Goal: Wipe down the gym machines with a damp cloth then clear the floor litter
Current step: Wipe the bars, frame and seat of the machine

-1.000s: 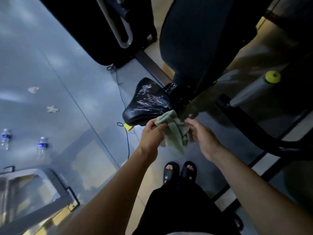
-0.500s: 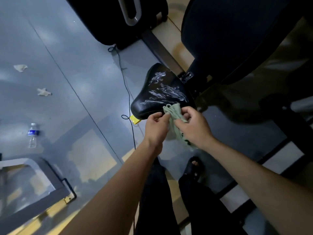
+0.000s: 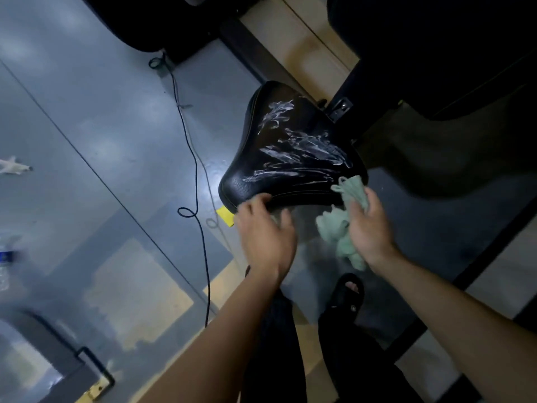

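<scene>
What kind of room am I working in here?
Most likely a gym floor: a padded black machine seat smeared with white streaks, dark machine frames above it, and grey rubbery flooring. The right hand holds a green cloth.

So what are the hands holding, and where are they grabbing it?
The right hand grips the green cloth around its bunched middle, ends sticking out above and below. The left hand holds nothing; it is by the black seat's front edge.
</scene>
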